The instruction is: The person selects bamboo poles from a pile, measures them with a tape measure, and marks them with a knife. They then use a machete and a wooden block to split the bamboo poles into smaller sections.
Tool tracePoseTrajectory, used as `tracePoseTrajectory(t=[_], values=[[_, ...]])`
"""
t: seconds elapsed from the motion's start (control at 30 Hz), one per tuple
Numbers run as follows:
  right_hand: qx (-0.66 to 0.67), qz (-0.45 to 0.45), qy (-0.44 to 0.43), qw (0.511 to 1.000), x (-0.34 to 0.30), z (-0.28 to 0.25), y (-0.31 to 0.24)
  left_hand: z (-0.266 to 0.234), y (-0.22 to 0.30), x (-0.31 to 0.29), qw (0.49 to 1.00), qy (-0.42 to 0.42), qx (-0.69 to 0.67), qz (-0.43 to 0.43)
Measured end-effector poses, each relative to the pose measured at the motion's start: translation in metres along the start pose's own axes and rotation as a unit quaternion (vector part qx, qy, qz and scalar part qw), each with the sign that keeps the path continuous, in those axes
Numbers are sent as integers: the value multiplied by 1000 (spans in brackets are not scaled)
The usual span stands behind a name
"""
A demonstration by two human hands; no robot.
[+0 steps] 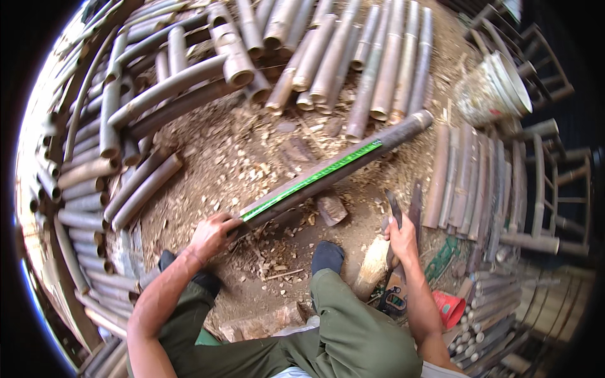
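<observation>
My left hand (pixel 216 236) is closed round the near end of a brown bamboo pole (pixel 403 131), which slants away to the upper right. Along the pole lies a bright green ruler (pixel 315 179), its lower end touching my left fingers. My right hand (pixel 402 238) grips a dark, narrow knife (pixel 394 206) whose tip points away from me; part of it is hidden by the fingers. Just left of that hand stands a pale, chopped wooden block (pixel 373 263). A black and grey object (pixel 394 299), perhaps a tape measure, lies below it.
Cut bamboo poles (pixel 384 63) lie in rows at the back, and more (pixel 88 201) are stacked at left. Split bamboo pieces (pixel 466 176) line the right, near a dirty white bucket (pixel 495 88) and bamboo frames (pixel 542 189). A red container (pixel 449 309) stands lower right. Wood chips (pixel 208 164) cover the ground.
</observation>
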State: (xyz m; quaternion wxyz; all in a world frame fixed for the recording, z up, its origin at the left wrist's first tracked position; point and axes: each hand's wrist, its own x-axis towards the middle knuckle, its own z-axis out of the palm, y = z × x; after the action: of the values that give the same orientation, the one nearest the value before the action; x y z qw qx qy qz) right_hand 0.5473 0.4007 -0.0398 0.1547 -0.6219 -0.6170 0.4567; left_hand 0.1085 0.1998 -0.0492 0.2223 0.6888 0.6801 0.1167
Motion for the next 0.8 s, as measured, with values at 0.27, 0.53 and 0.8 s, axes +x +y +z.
tracePoseTrajectory(t=[0.27, 0.53, 0.8], values=[[73, -110, -114, 985, -30, 102, -13, 10, -11, -4, 999, -37, -13, -31], [-62, -84, -175, 979, -45, 142, -35, 10, -7, -5, 999, -36, -15, -37], [-71, -147, -120, 979, -42, 152, -29, 8, -6, -5, 999, -27, -14, -42]])
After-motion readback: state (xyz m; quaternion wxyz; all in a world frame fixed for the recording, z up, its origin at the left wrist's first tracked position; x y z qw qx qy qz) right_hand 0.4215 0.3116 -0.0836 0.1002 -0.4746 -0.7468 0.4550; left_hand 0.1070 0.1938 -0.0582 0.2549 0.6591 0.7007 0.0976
